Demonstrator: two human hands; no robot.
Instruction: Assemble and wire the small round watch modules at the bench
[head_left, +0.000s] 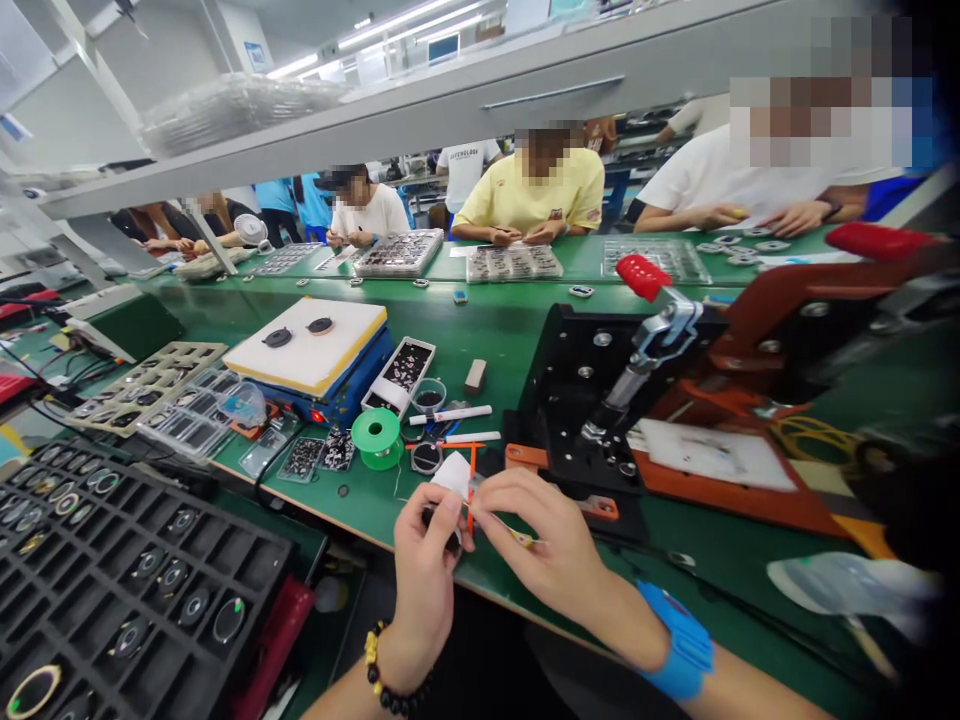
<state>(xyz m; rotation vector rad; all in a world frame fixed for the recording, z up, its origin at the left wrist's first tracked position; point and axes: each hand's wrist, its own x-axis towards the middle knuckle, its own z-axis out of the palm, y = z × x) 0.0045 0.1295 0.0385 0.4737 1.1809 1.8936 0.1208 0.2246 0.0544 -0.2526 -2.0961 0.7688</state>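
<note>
At the near edge of the green workbench (352, 505), the left hand (425, 575) is curled closed on a small dark part (442, 525) and white paper (452, 475). The right hand (536, 540) seems to pinch an orange stick (472, 500); steady fingertips suit such tiny work. A black metal jig (592, 400) stands beyond.

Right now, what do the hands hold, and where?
The left hand pinches a dark round part by its edge; the right hand pinches a thin orange stick by its middle.

My hands (487, 545) pinch white paper (452, 475) above the desk (480, 340), green tape roll (377, 438) just beyond, left.
</note>
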